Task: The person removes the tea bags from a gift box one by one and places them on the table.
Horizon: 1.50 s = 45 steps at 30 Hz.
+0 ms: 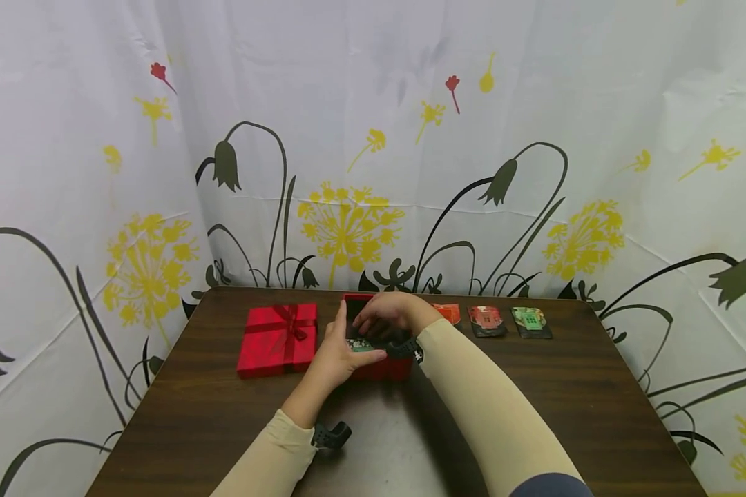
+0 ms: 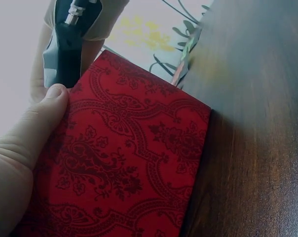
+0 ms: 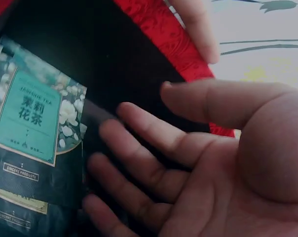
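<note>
A red patterned box (image 1: pixel 382 371) with a dark inside stands at the table's middle. My left hand (image 1: pixel 338 352) is at its near left corner, fingers straight along the left side and thumb stretched along the near edge. In the left wrist view that thumb (image 2: pixel 45 116) touches the edge of the red wall. My right hand (image 1: pixel 390 312) reaches into the box, its fingers loosely bent with nothing between them. Beside those fingertips in the right wrist view lies a green jasmine tea packet (image 3: pixel 38 116), overlapping another dark packet (image 3: pixel 16 217).
Left of the box lies a red lid (image 1: pixel 264 342) with a dark red ribbon bow. To the right lie an orange packet (image 1: pixel 449 313), a red packet (image 1: pixel 487 321) and a green packet (image 1: pixel 531 322). A flowered curtain (image 1: pixel 373 138) hangs behind the brown table (image 1: pixel 572 414).
</note>
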Motion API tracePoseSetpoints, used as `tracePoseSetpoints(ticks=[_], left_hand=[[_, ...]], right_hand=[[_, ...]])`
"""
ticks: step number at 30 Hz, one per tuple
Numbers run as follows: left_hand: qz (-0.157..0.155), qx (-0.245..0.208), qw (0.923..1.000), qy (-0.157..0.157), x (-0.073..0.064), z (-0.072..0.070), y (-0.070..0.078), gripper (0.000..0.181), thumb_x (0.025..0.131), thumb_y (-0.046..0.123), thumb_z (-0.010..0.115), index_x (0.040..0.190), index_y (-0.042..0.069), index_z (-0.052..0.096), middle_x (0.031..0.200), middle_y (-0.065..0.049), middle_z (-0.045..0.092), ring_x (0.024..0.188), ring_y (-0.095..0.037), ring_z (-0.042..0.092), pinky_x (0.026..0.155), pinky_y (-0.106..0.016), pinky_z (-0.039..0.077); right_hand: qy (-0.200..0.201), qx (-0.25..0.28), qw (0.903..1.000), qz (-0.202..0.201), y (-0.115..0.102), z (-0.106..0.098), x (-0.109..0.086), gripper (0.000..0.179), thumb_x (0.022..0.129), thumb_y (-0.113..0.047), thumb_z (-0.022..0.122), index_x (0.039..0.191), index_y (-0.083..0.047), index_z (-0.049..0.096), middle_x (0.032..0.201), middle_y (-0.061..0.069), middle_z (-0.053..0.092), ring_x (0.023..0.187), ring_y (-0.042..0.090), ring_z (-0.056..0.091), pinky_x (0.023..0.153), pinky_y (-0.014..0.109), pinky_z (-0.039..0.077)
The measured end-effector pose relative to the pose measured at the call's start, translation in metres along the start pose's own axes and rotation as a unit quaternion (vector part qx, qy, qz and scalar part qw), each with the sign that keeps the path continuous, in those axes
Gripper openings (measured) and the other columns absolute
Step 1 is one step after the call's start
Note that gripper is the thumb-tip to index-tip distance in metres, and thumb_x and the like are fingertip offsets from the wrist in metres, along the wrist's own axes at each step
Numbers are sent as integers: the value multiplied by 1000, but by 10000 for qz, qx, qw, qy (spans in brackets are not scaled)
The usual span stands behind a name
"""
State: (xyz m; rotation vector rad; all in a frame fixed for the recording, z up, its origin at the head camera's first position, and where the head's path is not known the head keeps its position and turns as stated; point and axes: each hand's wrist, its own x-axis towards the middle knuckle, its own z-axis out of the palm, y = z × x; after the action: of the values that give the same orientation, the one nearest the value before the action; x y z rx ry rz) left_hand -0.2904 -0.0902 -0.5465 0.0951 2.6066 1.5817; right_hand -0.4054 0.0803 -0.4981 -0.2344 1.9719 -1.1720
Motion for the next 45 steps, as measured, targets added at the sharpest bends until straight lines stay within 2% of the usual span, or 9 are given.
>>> tracePoseSetpoints(ticks=[3, 7, 15, 21, 25, 30, 35, 39, 45], left_hand=[[30, 11, 10000, 6, 1, 0, 1, 145, 75, 59, 97, 178, 23, 2, 172, -28, 29, 156, -50, 40, 123, -70, 38], [8, 6, 10000, 19, 2, 0, 1, 145, 75, 59, 98, 178, 22, 3, 171, -29, 29, 156, -50, 40, 123, -70, 38], [-73, 55, 10000, -12, 2, 0, -1, 145, 75, 60, 97, 178, 24, 2, 172, -28, 29, 155, -51, 41, 122, -70, 39], [-78, 57, 10000, 21, 1, 1, -1, 145, 75, 60, 97, 178, 24, 2, 171, -28, 30, 152, -49, 45, 121, -69, 42], [-79, 93, 9999, -7, 1, 1, -1, 144, 75, 60, 97, 178, 24, 1, 172, -28, 29, 153, -48, 44, 121, -67, 43], [-59, 110, 9999, 2, 1, 1, -1, 144, 75, 60, 96, 178, 26, 1, 173, -28, 28, 153, -48, 44, 120, -68, 43], [-48, 141, 9999, 12, 1, 1, -1, 144, 75, 60, 96, 178, 26, 0, 172, -28, 29, 152, -46, 45, 120, -66, 44], [-76, 124, 9999, 34, 2, 2, -1, 144, 75, 61, 97, 178, 27, 1, 169, -27, 32, 141, -43, 53, 115, -62, 49], [-44, 100, 9999, 64, 1, 1, -1, 141, 77, 56, 97, 178, 25, 3, 166, -27, 35, 131, -39, 57, 112, -60, 51]], right_hand=[[-86, -198, 9998, 48, 0, -1, 2, 33, 108, -18, 65, 131, 2, 76, 130, 20, 76, 120, 32, 73, 109, 50, 57], [-193, -429, 9989, 89, 1, -3, 5, 32, 106, -18, 68, 130, 1, 77, 130, 15, 77, 117, 27, 73, 106, 47, 59], [-889, -828, 9926, 4, 2, -4, 10, 31, 105, -8, 65, 130, 6, 75, 121, 11, 78, 107, 20, 70, 103, 38, 59], [-944, -1290, 9871, -108, 1, -1, 8, 31, 102, -6, 70, 132, -3, 76, 123, 4, 76, 109, 16, 67, 97, 35, 60], [-1009, -1558, 9825, -134, 2, 0, 6, 29, 99, -5, 73, 128, -4, 78, 117, 3, 76, 101, 15, 67, 88, 31, 60], [-1142, -1497, 9819, -196, 4, 0, 6, 20, 100, -2, 71, 118, -3, 79, 104, 3, 75, 91, 15, 66, 81, 28, 60], [-1185, -1522, 9809, -260, 3, -1, 5, 16, 101, -4, 69, 114, -4, 80, 100, 2, 74, 90, 14, 65, 82, 28, 59], [-1153, -1446, 9822, -341, 3, 0, 3, 16, 103, -6, 66, 112, -4, 79, 101, 3, 73, 91, 15, 65, 81, 29, 58], [-1121, -1033, 9874, -434, 4, 0, 3, 13, 104, -8, 61, 106, -4, 73, 97, 4, 67, 88, 16, 61, 79, 31, 56]])
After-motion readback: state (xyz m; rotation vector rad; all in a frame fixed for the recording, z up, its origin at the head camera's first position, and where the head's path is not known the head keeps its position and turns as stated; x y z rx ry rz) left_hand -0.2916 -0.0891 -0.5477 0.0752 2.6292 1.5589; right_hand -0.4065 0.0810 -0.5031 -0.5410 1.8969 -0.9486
